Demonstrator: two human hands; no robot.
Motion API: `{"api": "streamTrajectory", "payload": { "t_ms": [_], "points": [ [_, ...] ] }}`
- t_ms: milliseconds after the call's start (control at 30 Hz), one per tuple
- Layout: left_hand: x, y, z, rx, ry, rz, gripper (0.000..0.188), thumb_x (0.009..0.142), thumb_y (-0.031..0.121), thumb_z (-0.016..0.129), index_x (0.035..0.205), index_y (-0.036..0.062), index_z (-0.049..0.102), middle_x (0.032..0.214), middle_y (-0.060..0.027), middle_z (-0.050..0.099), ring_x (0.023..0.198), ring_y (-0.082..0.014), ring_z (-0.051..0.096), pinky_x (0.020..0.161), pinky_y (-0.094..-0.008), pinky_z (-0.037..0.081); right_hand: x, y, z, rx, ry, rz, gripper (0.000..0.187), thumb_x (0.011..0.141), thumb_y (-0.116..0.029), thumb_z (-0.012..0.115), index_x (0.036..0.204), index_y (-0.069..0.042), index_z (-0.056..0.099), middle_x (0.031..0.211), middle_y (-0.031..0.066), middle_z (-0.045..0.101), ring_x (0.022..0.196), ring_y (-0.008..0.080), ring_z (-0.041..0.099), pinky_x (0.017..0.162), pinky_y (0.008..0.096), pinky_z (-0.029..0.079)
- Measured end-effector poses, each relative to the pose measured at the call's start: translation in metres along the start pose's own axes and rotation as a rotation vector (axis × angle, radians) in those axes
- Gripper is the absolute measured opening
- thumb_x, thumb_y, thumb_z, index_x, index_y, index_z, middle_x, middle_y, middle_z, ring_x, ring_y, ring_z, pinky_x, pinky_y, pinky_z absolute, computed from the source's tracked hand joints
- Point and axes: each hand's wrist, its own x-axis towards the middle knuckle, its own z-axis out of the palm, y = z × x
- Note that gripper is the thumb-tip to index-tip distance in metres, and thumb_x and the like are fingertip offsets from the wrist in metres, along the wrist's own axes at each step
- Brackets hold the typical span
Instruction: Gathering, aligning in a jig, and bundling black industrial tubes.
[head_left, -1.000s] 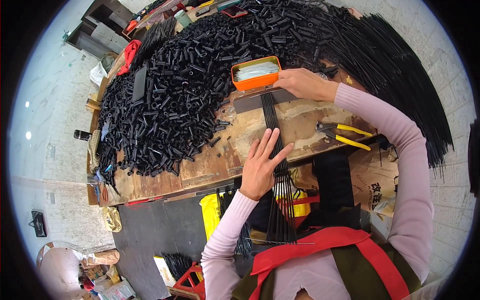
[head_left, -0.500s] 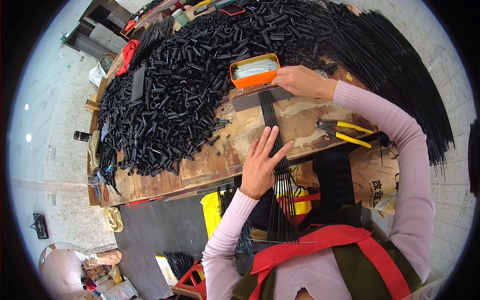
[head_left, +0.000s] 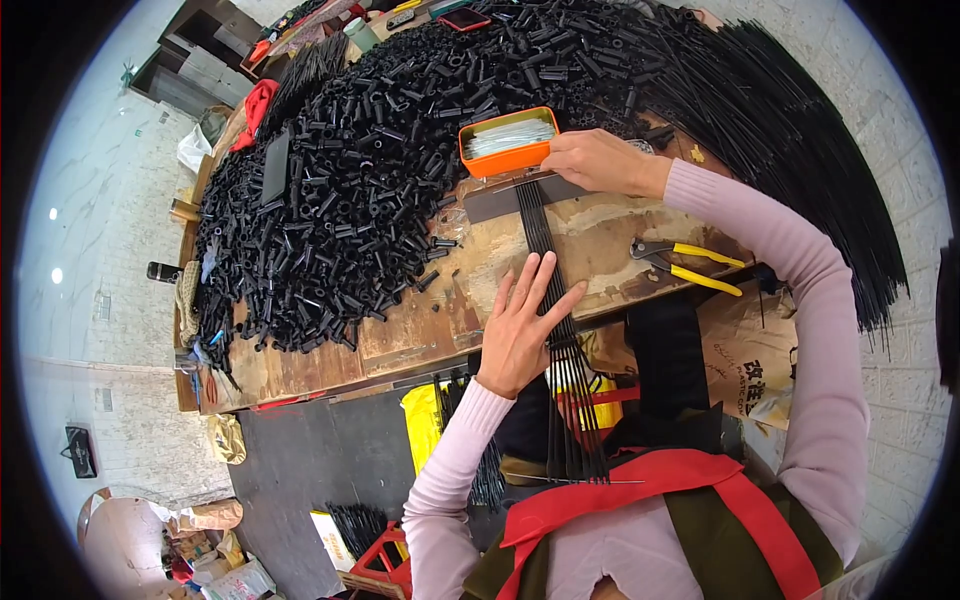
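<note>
A fan of thin black rods point(head_left: 538, 225) runs from a dark grey bar point(head_left: 495, 204) on the bench down toward my lap, its lower ends spread apart along a thin straight wire point(head_left: 622, 482). My left hand point(head_left: 514, 330) lies on the rods with fingers stretched out, pressing across their middle. At the far end of the rods, just right of an orange box point(head_left: 507, 163) filled with thin pale strips, my right hand point(head_left: 603, 163) has its fingertips pinched together. What those fingertips hold, if anything, is hidden. Yellow-handled pliers point(head_left: 690, 262) rest on the bench to the right.
A big heap of short black tubes point(head_left: 340, 200) covers the left and back of the wooden bench point(head_left: 345, 372). Long black rods point(head_left: 790, 130) are piled at the back right. A flat black slab point(head_left: 276, 168) stands in the heap. Below sits a red crate point(head_left: 385, 560).
The lower ends of the rods and the wire have shifted slightly right. My right hand has moved a touch left, closer to the orange box; my left hand stays nearly still.
</note>
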Motion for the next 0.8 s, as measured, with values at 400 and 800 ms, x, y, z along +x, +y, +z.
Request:
{"api": "streamTrajectory", "payload": {
  "t_ms": [400, 800],
  "points": [
    [0.0010, 0.0024, -0.0034, -0.034, 0.016, -0.016, 0.079, 0.070, -0.005, 0.059, 0.143, 0.0272, 0.054, 0.158, -0.0176, 0.034, 0.145, -0.0354, 0.034, 0.114, -0.0491, 0.031, 0.0030, 0.0029, 0.0068, 0.016, 0.095, -0.099, 0.019, 0.082, -0.001, 0.064, 0.100, 0.000, 0.069, 0.090, 0.0132, 0.065, 0.087, 0.0318, 0.065, 0.078, 0.0400, 0.054],
    [0.0002, 0.0008, -0.0019, -0.043, 0.030, -0.010, 0.080, 0.070, -0.006, 0.058, 0.143, 0.0262, 0.054, 0.158, -0.0180, 0.035, 0.145, -0.0350, 0.034, 0.112, -0.0481, 0.032, 0.0020, 0.0034, 0.0061, 0.205, 0.082, -0.009, 0.013, 0.089, -0.001, 0.062, 0.101, 0.000, 0.068, 0.097, 0.0154, 0.065, 0.089, 0.0346, 0.066, 0.077, 0.0391, 0.054]
  ]
}}
